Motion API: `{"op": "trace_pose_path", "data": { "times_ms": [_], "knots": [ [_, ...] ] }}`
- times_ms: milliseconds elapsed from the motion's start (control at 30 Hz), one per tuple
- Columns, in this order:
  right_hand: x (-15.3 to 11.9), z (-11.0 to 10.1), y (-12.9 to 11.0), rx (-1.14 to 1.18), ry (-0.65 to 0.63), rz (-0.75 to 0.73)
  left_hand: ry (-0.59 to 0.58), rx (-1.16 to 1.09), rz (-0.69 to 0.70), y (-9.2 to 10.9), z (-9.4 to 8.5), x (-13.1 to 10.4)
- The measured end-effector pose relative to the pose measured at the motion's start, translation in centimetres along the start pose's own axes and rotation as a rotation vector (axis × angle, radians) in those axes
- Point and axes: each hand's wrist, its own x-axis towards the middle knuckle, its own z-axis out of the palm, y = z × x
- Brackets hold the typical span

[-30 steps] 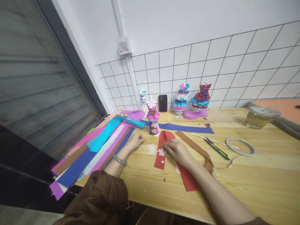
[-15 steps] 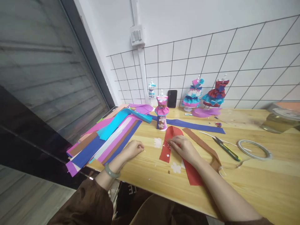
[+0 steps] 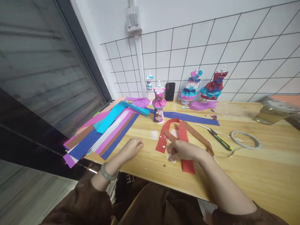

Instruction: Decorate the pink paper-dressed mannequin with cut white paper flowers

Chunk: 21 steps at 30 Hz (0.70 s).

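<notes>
The pale flower cutout (image 3: pixel 172 161) lies at the fingertips of the right hand (image 3: pixel 182 150), partly covered; these are curled narrow, but whether they pinch it, I cannot tell. The red strip (image 3: pixel 187 165) passes lengthwise beneath the palm. The left hand (image 3: pixel 133 147), folded closed, is farther.

At five o'clock the right hand (image 3: pixel 179 150) covers part of a white flower (image 3: pixel 173 161); whether it grips it cannot be told. At seven, the left hand (image 3: pixel 134 147) hides its own palm. The bottom edge cuts the right sleeve (image 3: pixel 246 217) at four. A multicoloured scrap (image 3: pixel 214 117) at three is too small to identify.
</notes>
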Motion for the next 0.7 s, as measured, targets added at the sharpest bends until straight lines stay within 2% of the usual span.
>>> {"op": "trace_pose_path", "data": {
  "times_ms": [100, 200, 267, 367, 567, 633, 700],
  "knots": [
    [0.3, 0.2, 0.3, -0.066, 0.007, 0.039, -0.023, -0.164, 0.104, 2.5, 1.7, -1.7],
    [0.6, 0.3, 0.3, -0.028, -0.042, 0.043, -0.038, -0.223, 0.217, 4.8, 3.9, -2.5],
    [0.7, 0.3, 0.2, 0.005, -0.064, 0.048, -0.055, -0.207, 0.272, 5.8, 5.1, -2.5],
    [0.8, 0.3, 0.3, 0.041, -0.076, 0.055, -0.095, -0.11, 0.243, 6.8, 6.0, -2.0],
    [1.1, 0.0, 0.8, 0.079, -0.108, 0.051, -0.156, 0.058, 0.232, 7.5, 5.0, -2.0],
    [1.1, -0.1, 0.9, 0.109, -0.122, 0.03, -0.177, 0.059, 0.219, 7.0, 4.2, -2.4],
    [1.1, -0.1, 1.0, 0.133, -0.129, 0.012, -0.184, -0.014, 0.148, 5.8, 2.9, -3.1]
  ]
}}
